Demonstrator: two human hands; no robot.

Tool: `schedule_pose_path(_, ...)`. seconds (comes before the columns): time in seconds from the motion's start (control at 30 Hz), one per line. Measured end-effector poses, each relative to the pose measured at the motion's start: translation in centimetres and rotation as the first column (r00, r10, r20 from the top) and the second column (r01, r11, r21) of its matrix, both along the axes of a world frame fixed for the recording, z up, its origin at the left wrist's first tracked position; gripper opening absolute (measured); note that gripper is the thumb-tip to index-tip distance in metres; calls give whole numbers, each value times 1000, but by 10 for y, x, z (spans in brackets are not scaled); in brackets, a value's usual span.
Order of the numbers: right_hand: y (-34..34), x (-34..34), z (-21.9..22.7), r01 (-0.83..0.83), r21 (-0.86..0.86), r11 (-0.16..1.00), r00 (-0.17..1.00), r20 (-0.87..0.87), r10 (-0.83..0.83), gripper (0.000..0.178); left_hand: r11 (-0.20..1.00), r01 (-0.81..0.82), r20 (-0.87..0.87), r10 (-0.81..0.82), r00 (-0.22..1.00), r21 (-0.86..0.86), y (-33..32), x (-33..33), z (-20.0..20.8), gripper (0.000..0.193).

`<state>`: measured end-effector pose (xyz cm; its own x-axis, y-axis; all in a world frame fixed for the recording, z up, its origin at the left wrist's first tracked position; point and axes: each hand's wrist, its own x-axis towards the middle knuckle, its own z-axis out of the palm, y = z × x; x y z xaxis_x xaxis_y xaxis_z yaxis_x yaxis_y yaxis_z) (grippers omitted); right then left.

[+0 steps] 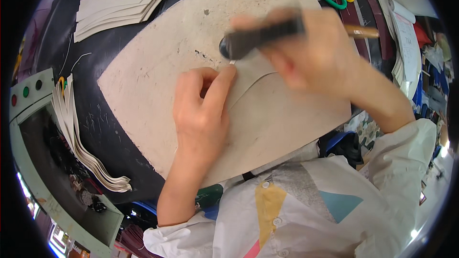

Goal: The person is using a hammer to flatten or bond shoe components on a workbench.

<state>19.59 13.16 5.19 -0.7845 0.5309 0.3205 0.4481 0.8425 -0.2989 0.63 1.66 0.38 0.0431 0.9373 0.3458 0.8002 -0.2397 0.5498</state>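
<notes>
Hammer above smooth curved sheet

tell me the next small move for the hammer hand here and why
Probably bring the dark hammer in the right hand down on the pale piece's edge, since its head hangs just above the spot the left hand pins with its fingertips.

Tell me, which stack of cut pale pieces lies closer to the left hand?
The fanned stack by the green machine, beside the left hand; the other stack lies at the far table edge.
</notes>
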Motion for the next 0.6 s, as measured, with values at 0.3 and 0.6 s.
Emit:
schedule_pose_path(0.3,4,-6,0,7,137,991,1000,26,-11,58,1000,-26,18,25,1000,16,-11,-3,-1,25)
schedule_pose_path(0.6,-6,-14,12,-45,-4,999,999,-7,45,60,998,-56,55,58,997,-26,-27,-7,-1,32)
